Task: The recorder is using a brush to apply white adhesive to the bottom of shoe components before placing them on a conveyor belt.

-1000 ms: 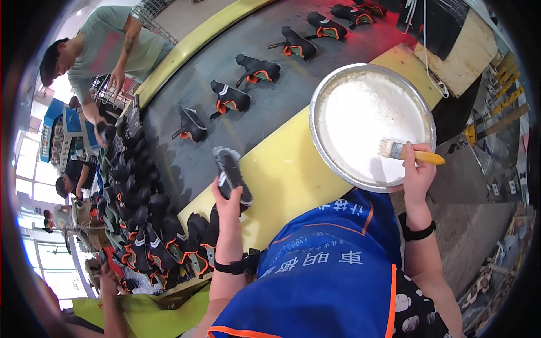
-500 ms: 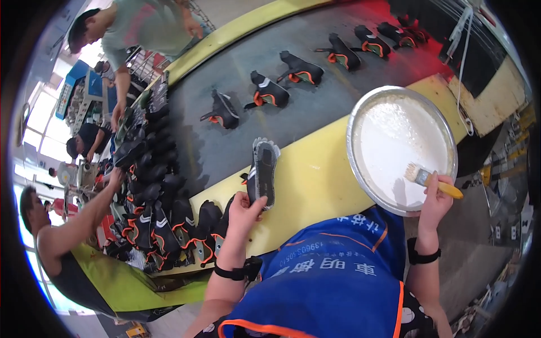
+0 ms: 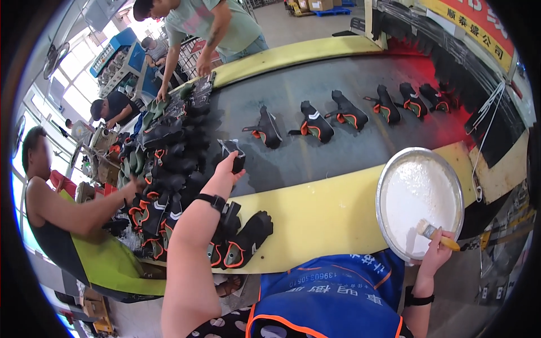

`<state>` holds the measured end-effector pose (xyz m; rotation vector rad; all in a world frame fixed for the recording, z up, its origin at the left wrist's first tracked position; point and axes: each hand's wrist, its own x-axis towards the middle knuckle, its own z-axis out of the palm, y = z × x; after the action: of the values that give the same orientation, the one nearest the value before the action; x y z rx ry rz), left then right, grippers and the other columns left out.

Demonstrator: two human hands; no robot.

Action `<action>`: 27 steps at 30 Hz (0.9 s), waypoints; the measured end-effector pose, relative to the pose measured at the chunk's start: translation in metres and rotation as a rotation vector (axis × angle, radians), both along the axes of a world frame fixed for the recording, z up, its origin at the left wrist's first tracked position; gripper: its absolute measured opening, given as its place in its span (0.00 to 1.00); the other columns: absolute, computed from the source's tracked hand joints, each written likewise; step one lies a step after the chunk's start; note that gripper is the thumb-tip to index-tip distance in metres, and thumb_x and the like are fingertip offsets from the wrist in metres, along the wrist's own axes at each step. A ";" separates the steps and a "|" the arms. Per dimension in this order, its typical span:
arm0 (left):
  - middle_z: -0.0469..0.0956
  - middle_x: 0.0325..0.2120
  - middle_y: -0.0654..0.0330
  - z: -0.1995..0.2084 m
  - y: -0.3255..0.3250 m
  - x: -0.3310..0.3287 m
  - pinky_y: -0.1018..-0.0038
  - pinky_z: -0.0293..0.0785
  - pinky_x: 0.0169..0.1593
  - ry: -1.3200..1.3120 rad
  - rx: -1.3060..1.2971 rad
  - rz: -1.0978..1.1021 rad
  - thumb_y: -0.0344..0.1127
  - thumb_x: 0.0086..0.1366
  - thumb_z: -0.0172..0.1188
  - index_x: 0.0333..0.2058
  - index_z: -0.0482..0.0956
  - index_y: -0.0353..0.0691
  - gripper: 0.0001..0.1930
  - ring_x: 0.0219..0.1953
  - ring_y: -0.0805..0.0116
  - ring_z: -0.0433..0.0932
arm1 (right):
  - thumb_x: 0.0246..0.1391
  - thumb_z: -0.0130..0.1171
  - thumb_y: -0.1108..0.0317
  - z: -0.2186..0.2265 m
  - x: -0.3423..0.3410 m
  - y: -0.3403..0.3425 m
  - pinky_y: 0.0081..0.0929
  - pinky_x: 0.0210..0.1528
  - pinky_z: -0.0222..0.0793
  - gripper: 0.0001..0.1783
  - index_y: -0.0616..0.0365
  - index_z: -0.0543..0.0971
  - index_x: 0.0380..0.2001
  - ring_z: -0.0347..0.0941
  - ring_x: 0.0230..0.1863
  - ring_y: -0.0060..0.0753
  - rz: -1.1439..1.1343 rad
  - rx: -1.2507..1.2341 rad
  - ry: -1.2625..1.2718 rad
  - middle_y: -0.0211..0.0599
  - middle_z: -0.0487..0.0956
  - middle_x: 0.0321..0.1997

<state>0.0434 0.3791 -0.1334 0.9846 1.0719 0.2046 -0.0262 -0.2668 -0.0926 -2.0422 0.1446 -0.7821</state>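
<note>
My left hand (image 3: 228, 169), its arm stretched out, grips a black shoe upper (image 3: 239, 160) with a pale edge, just above the near left part of the grey belt. My wrist and fingers partly cover it. On the right, my right hand (image 3: 435, 254) is closed round the yellow handle of a paintbrush (image 3: 429, 231). The brush's pale bristles are over or in the white liquid (image 3: 408, 203) of a round metal basin (image 3: 380, 197). Below my left forearm, another black shoe upper (image 3: 253, 234) with orange trim stands on the yellow table edge.
Several black uppers with orange trim stand in a row along the grey belt (image 3: 236, 107), toward a red-lit opening (image 3: 451, 121). A heap of dark uppers (image 3: 169, 152) lies at left. One person (image 3: 62, 203) reaches into it; another person (image 3: 197, 28) stands across the belt.
My left hand has moved from the yellow edge out over the belt with the shoe upper. The paintbrush stays at the basin in my right hand. The whole view has shifted.
</note>
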 end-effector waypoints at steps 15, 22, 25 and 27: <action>0.72 0.60 0.50 -0.081 0.064 0.059 0.63 0.68 0.64 0.211 0.873 -0.081 0.48 0.54 0.69 0.70 0.59 0.60 0.45 0.61 0.52 0.72 | 0.66 0.56 0.68 -0.009 0.008 -0.002 0.16 0.26 0.58 0.10 0.60 0.71 0.31 0.60 0.23 0.13 0.012 -0.165 -0.069 0.24 0.66 0.24; 0.41 0.74 0.56 -0.016 -0.009 0.052 0.55 0.65 0.66 0.511 1.440 -0.715 0.39 0.62 0.65 0.66 0.59 0.83 0.38 0.68 0.39 0.58 | 0.64 0.56 0.72 -0.008 0.001 -0.001 0.25 0.37 0.66 0.09 0.64 0.71 0.29 0.67 0.32 0.25 0.003 0.005 0.065 0.34 0.71 0.28; 0.41 0.74 0.56 -0.008 -0.024 0.058 0.55 0.61 0.69 0.611 1.681 -0.982 0.36 0.65 0.59 0.68 0.57 0.77 0.37 0.72 0.45 0.51 | 0.66 0.56 0.68 -0.013 0.003 -0.001 0.16 0.26 0.59 0.10 0.60 0.70 0.31 0.61 0.24 0.13 0.004 -0.137 -0.052 0.24 0.67 0.24; 0.42 0.74 0.56 -0.019 -0.017 0.059 0.58 0.58 0.70 0.593 1.603 -0.935 0.33 0.66 0.54 0.71 0.54 0.62 0.37 0.73 0.52 0.51 | 0.66 0.56 0.69 -0.008 0.004 0.004 0.16 0.27 0.59 0.10 0.60 0.70 0.30 0.61 0.24 0.13 0.021 -0.134 -0.049 0.25 0.67 0.25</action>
<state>0.1025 0.3618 -0.1521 3.0147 0.6797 -0.0691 -0.0224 -0.2628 -0.1010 -2.1446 0.0444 -0.8473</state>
